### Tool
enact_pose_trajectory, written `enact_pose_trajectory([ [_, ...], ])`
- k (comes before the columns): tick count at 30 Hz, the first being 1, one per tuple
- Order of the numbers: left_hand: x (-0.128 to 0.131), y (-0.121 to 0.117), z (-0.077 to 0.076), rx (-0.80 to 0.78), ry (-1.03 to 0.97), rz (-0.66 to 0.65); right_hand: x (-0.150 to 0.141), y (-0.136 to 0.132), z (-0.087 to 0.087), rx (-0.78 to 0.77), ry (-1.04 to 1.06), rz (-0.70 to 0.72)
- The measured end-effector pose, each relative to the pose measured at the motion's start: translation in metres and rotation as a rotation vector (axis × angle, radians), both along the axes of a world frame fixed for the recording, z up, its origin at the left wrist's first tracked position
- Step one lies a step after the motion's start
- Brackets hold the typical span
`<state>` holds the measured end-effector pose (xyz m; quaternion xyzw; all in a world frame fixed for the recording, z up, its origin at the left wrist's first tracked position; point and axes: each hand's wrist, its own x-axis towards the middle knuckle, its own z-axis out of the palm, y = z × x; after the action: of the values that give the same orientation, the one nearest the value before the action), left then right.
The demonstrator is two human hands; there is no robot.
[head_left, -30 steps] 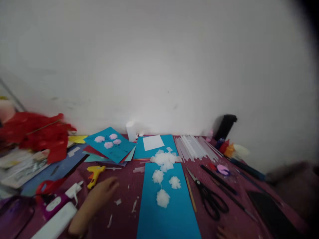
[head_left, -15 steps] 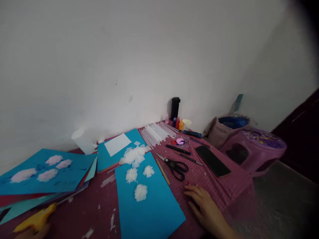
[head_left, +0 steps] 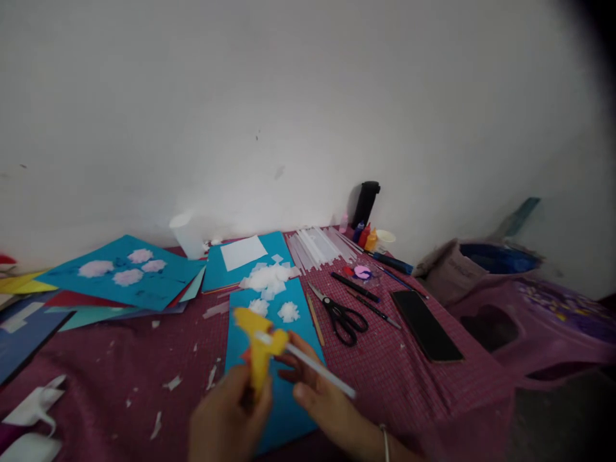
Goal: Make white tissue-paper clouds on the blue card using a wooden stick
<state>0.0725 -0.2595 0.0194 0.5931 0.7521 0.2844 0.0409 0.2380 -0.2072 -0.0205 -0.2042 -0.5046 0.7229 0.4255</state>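
My left hand (head_left: 231,410) is closed around the handle of a yellow glue gun (head_left: 260,356), raised above a blue sheet (head_left: 283,423). A whitish glue stick (head_left: 327,372) sticks out of the gun's back end, slanting right and down. Beside the gun is my right hand (head_left: 320,391), its fingers apart and partly behind the stick; contact with the gun is unclear. Fluffy white paper flowers (head_left: 289,312) lie on the sheet, some hidden by the gun. Just right of the sheet are black-handled scissors (head_left: 339,314), half open, and a flat wooden stick (head_left: 315,319).
Cut white pieces (head_left: 269,279) are heaped behind the flowers. Further back lie glue sticks (head_left: 315,247), paint bottles (head_left: 364,234) and a black bottle (head_left: 366,202). A phone (head_left: 426,324) rests on the right. A decorated blue sheet (head_left: 120,282) tops papers on the left.
The glue gun has come from the lower left to above the blue sheet in my left hand. My right hand has left the tabletop and moved beside it. The view has turned left.
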Motion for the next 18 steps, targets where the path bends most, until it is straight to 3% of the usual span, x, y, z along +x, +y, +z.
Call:
enact_pose_trajectory([
  [2,0.031,0.011,-0.009,-0.046,0.078,-0.172,-0.008,0.002,0.008,-0.116,0.075,-0.069],
  [5,0.063,0.016,-0.018,-0.099,0.151,-0.428,0.002,0.0,0.01,-0.365,0.066,-0.24],
  [7,0.076,0.015,-0.021,-0.18,0.142,-0.569,0.017,-0.004,0.008,-0.461,0.008,-0.264],
  [9,0.083,0.015,-0.022,-0.268,0.089,-0.632,0.029,-0.008,0.007,-0.486,-0.033,-0.247],
  [14,0.085,0.021,-0.026,-0.334,0.034,-0.697,0.037,-0.014,0.004,-0.491,-0.037,-0.287],
  [18,0.055,0.019,-0.054,-0.163,0.082,-0.792,0.031,-0.011,-0.002,-0.459,-0.097,-0.386],
])
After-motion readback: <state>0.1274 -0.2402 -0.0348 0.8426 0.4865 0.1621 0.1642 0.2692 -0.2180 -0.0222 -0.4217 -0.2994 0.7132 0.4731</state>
